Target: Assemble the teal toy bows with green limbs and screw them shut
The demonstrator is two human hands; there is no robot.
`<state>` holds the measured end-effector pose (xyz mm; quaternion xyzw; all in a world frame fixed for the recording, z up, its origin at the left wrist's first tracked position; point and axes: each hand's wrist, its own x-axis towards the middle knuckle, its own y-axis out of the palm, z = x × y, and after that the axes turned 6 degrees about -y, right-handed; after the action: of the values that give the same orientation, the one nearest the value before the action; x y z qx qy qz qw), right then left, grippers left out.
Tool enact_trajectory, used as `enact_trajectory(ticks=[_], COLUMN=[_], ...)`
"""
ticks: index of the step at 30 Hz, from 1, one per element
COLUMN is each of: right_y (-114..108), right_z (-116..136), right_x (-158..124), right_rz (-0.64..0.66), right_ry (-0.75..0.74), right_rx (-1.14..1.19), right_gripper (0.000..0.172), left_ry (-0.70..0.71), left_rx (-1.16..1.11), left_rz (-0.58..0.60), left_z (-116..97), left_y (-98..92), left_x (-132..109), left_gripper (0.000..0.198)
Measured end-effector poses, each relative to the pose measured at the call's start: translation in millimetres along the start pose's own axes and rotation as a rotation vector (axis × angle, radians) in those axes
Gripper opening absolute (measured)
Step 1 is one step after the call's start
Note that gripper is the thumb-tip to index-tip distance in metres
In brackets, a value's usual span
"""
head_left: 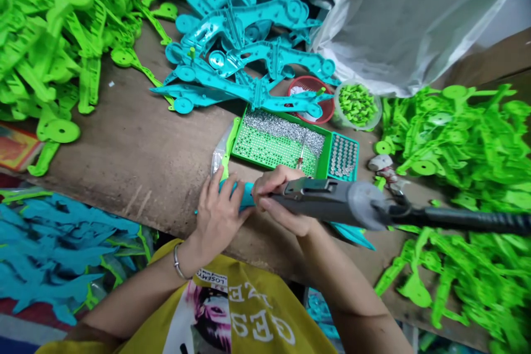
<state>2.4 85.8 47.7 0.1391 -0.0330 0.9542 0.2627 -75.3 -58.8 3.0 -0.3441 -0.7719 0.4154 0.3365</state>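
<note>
One blue part (pixel 248 194) is in work, by my reading: it lies on the bench (pixel 136 160) beneath my left hand (pixel 222 207), fingers spread over it. My right hand (pixel 282 199) is closed around a grey corded tool (pixel 323 197); its tip is hidden, so I cannot confirm completion. Beyond both hands, stacked blue pieces (pixel 257 91) adjoin a green tray (pixel 326 155); whether these are finished, I cannot tell.
</note>
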Motion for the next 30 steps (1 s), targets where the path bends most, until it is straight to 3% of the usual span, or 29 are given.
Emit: enact_trajectory(ticks=[2, 5, 8, 13, 18, 22, 26, 30], right_y=[-1.2, -0.1, 0.8, -2.0, -2.8, -4.5, -3.4, 10.6], right_z=[6.7, 4.3, -13.6, -40.9, -47.4, -50.1, -39.6, -6.3], right_x=[15.3, 39.8, 55.3, 58.5, 58.3, 59.6, 61.7, 57.3], right_rz=[-0.006, -0.258, -0.411, -0.401, -0.409, -0.38, -0.361, -0.404], right_ry=[-0.092, -0.264, -0.297, -0.279, -0.247, -0.209, -0.21, -0.295], right_rx=[0.039, 0.073, 0.024, 0.005, 0.006, -0.028, -0.035, 0.069], right_gripper=[0.02, 0.016, 0.016, 0.014, 0.017, 0.022, 0.02, 0.013], left_ry=[-0.002, 0.006, -0.005, -0.117, -0.179, -0.272, -0.291, -0.243], left_rx=[0.014, 0.029, 0.033, 0.016, -0.074, -0.329, -0.51, -0.525], left_rz=[0.012, 0.025, 0.016, -0.022, -0.046, 0.051, 0.135, 0.173], left_z=[-0.6, -0.9, 2.2, 18.2, 37.4, 45.4, 51.0, 58.6], left_y=[0.3, -2.6, -11.4, -28.8, -34.3, -34.9, -35.1, -34.4], left_x=[-0.5, -1.0, -1.9, -9.8, -28.3, -41.3, -44.1, -42.2], left_gripper=[0.045, 0.051, 0.064, 0.077, 0.067, 0.051, 0.028, 0.017])
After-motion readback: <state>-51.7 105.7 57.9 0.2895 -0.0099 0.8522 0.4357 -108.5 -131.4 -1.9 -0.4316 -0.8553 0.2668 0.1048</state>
